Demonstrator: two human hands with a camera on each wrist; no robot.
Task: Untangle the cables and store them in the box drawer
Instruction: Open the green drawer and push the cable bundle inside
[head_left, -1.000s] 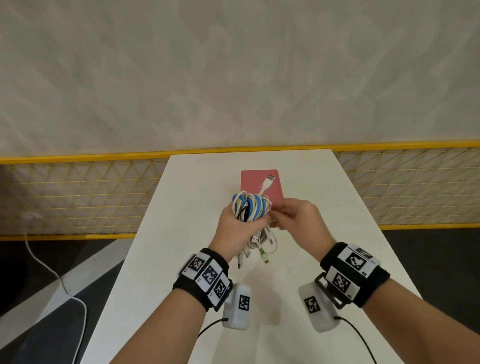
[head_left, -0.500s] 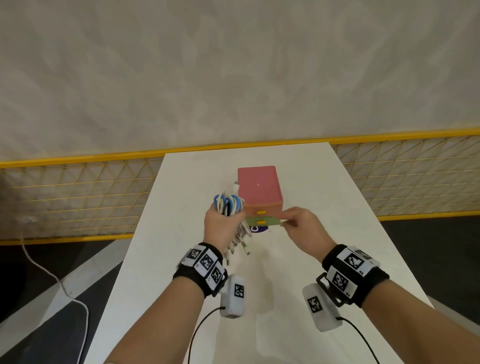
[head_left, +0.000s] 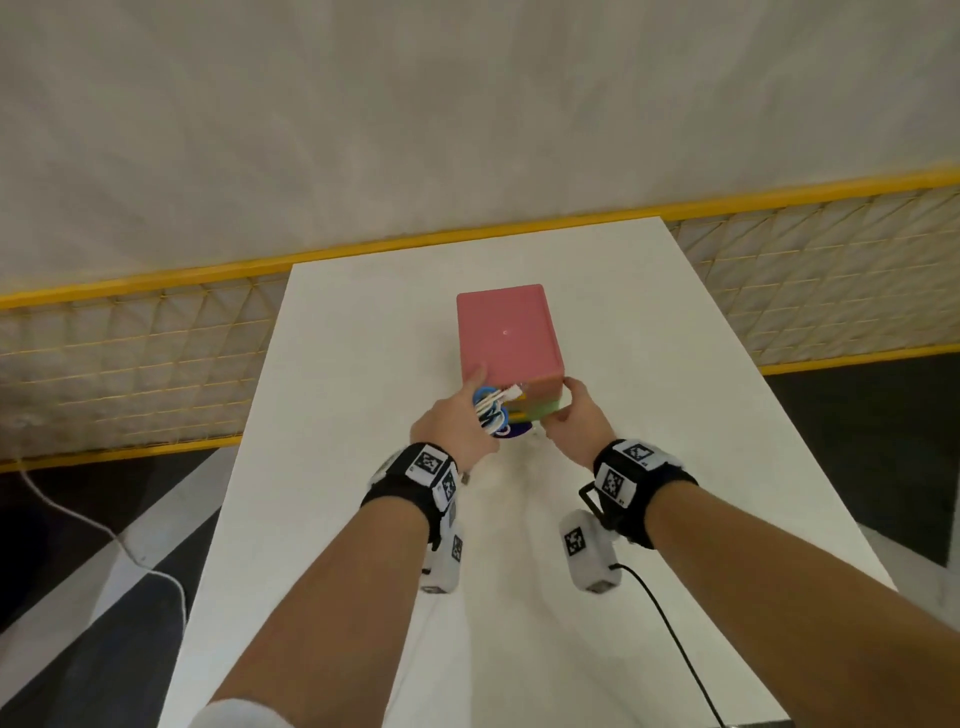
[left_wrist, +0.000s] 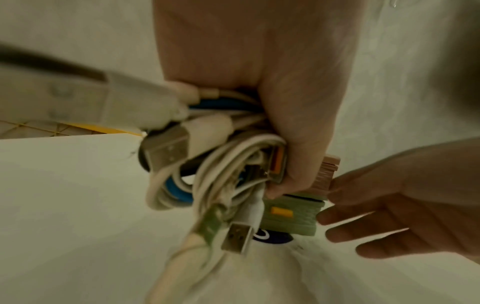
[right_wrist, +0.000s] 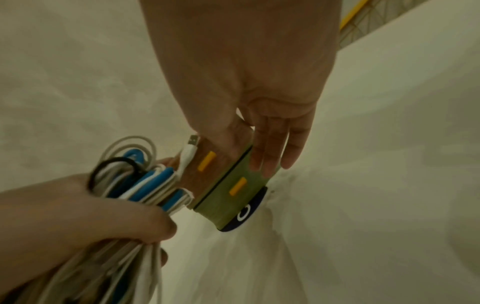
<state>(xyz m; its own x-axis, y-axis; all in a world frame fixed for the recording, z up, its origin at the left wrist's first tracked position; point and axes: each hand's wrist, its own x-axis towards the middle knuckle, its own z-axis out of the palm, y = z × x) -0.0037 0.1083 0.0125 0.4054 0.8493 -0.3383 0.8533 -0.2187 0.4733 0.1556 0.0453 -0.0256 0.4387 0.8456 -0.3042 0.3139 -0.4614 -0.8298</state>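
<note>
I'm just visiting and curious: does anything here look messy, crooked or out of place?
Yes: the cable bundle in the left hand is a jumble of white, blue and black loops with plugs sticking out. Both drawers of the pink box look closed.

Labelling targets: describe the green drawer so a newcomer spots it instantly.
On the white table stands a pink-topped box. On its near face, the green drawer sits directly under the pink drawer. Both have yellow handles; only this one is green, and the right hand touches its side.

Head view bright, even; wrist views dim, greenish, motion-blurred, edges warped.
</note>
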